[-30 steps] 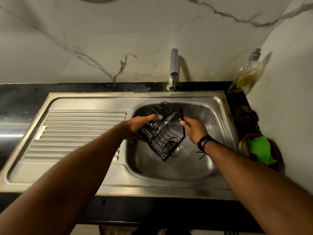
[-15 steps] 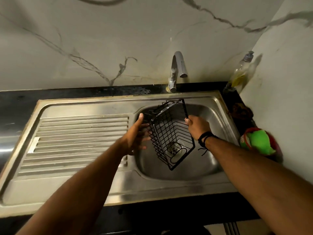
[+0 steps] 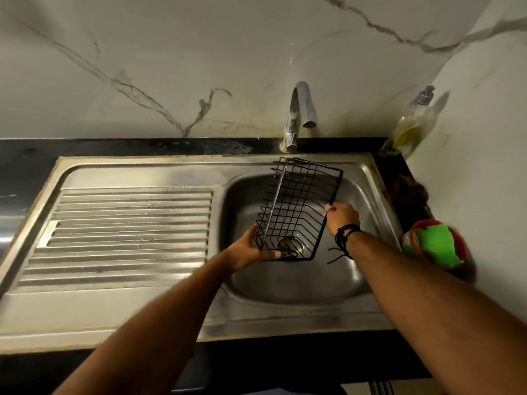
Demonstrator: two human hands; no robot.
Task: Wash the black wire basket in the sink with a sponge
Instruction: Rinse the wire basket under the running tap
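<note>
The black wire basket [image 3: 299,206] is held tilted above the steel sink bowl [image 3: 288,283], its open side facing me. My left hand [image 3: 248,249] grips its lower left corner from beneath, thumb along the bottom edge. My right hand [image 3: 340,218] pinches the right rim; a black cord is tied round that wrist. A green sponge [image 3: 433,246] lies in a red holder at the right, apart from both hands. The drain shows through the basket's wires.
The chrome tap [image 3: 299,115] stands behind the bowl; no water visibly runs from it. A ribbed draining board [image 3: 128,232] fills the left of the sink unit. A soap bottle [image 3: 410,124] stands in the back right corner by the wall.
The basket has been turned and lifted toward the tap. My left hand moved from its left side to its lower corner and took hold. My right hand kept its grip on the rim.
</note>
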